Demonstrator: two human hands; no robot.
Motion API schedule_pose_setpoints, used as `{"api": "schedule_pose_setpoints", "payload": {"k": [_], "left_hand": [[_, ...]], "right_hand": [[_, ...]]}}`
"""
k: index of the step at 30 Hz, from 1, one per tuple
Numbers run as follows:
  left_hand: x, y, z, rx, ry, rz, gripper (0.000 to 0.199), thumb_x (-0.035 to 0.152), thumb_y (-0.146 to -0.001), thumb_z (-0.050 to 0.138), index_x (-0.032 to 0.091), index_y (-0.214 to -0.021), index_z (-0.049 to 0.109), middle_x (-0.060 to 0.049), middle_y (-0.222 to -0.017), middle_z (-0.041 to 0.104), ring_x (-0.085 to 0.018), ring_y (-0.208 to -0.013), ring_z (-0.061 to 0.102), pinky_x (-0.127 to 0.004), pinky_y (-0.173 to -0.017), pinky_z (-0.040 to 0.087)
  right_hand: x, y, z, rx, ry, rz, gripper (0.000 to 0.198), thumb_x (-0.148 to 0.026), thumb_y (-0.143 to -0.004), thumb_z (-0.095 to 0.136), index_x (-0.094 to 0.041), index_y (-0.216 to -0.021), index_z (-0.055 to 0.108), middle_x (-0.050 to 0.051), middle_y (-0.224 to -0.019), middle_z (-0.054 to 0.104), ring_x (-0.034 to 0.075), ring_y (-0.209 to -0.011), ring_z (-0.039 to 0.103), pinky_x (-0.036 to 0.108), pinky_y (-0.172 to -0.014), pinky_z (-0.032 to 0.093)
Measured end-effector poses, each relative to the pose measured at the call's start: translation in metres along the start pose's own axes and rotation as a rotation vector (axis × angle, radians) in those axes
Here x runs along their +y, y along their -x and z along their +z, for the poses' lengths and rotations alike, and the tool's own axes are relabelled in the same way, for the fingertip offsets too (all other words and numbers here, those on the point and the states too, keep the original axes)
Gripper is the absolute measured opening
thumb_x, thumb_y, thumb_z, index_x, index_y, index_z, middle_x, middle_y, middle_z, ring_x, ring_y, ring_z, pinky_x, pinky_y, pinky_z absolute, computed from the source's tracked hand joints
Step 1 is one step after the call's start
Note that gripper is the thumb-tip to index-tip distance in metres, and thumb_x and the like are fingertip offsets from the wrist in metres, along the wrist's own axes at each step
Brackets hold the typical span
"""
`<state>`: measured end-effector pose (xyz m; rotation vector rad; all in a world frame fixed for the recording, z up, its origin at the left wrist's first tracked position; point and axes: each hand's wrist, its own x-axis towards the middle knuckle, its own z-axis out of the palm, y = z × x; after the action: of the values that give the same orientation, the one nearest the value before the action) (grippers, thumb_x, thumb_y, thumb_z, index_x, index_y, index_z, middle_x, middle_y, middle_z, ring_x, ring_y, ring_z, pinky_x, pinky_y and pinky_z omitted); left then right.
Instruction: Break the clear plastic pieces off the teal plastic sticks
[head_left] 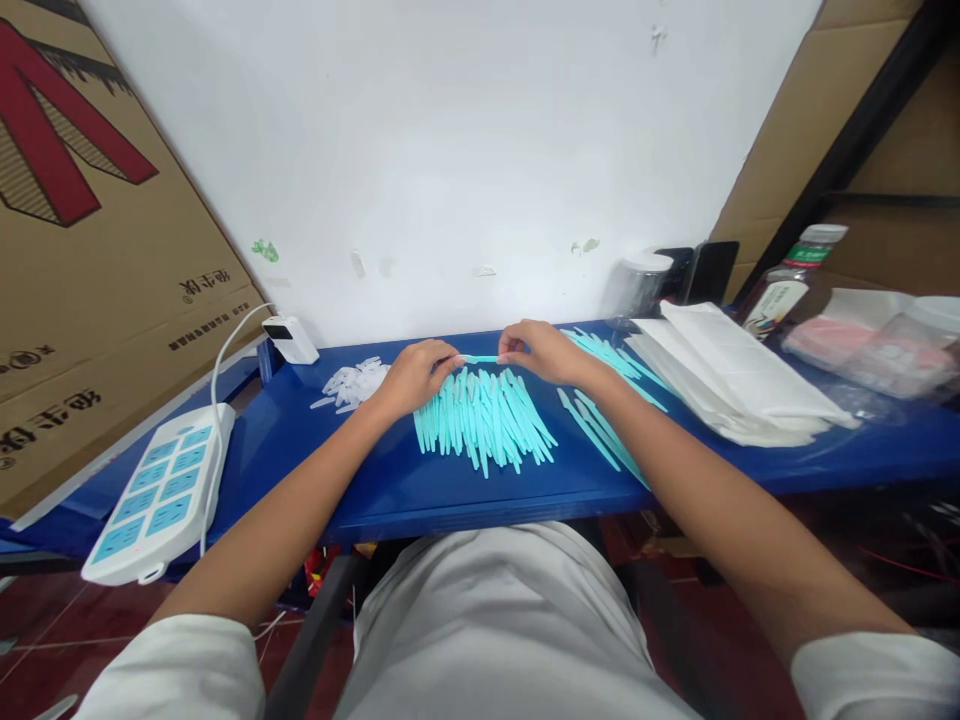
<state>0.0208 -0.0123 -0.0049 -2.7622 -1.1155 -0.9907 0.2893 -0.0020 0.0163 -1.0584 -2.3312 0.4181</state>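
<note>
My left hand and my right hand are both closed, pinching opposite ends of one turquoise eyebrow razor held level. Its whitish end lies at my left fingertips; whether a cap is on it I cannot tell. Just below, a heap of similar turquoise razors lies with handles toward me. Beside my left wrist is a small pile of translucent white caps. More razors lie beyond my right forearm, and a few others are partly hidden by it.
A white power strip and a small white device stand at the left of the blue table. White packaging sheets, a lidded jar, a bottle and a clear container occupy the right. A white wall rises behind.
</note>
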Motion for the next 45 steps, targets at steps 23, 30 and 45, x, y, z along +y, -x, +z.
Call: {"api": "schedule_pose_setpoints", "payload": {"k": [23, 30, 45], "left_hand": [[-0.023, 0.004, -0.014, -0.023, -0.482, -0.538, 0.029, 0.033, -0.086, 0.057, 0.020, -0.061, 0.064, -0.014, -0.067, 0.067, -0.032, -0.074, 0.066, -0.039, -0.068, 0.042], [-0.022, 0.004, -0.016, -0.211, -0.553, -0.559, 0.028, 0.035, -0.085, 0.053, 0.019, -0.066, 0.067, -0.015, -0.074, 0.071, -0.033, -0.076, 0.068, -0.037, -0.066, 0.046], [-0.028, 0.004, -0.023, -0.322, -0.640, -0.650, 0.035, 0.040, -0.088, 0.051, 0.017, -0.089, 0.077, -0.020, -0.098, 0.076, -0.040, -0.096, 0.072, -0.043, -0.077, 0.052]], "right_hand": [[-0.005, 0.011, -0.020, -0.353, -0.164, 0.298, 0.058, -0.022, -0.087, 0.063, -0.017, -0.143, 0.050, 0.006, -0.087, 0.072, 0.017, -0.064, 0.056, 0.031, -0.056, 0.040], [-0.013, 0.014, -0.017, -0.577, -0.255, 0.278, 0.065, -0.027, -0.088, 0.069, -0.014, -0.145, 0.042, 0.004, -0.078, 0.075, 0.016, -0.053, 0.057, 0.029, -0.052, 0.040], [0.047, 0.001, -0.015, -0.076, 0.533, 0.490, 0.040, -0.039, -0.093, 0.067, -0.012, -0.123, 0.071, 0.020, -0.124, 0.073, 0.033, -0.109, 0.069, 0.037, -0.082, 0.050]]}}
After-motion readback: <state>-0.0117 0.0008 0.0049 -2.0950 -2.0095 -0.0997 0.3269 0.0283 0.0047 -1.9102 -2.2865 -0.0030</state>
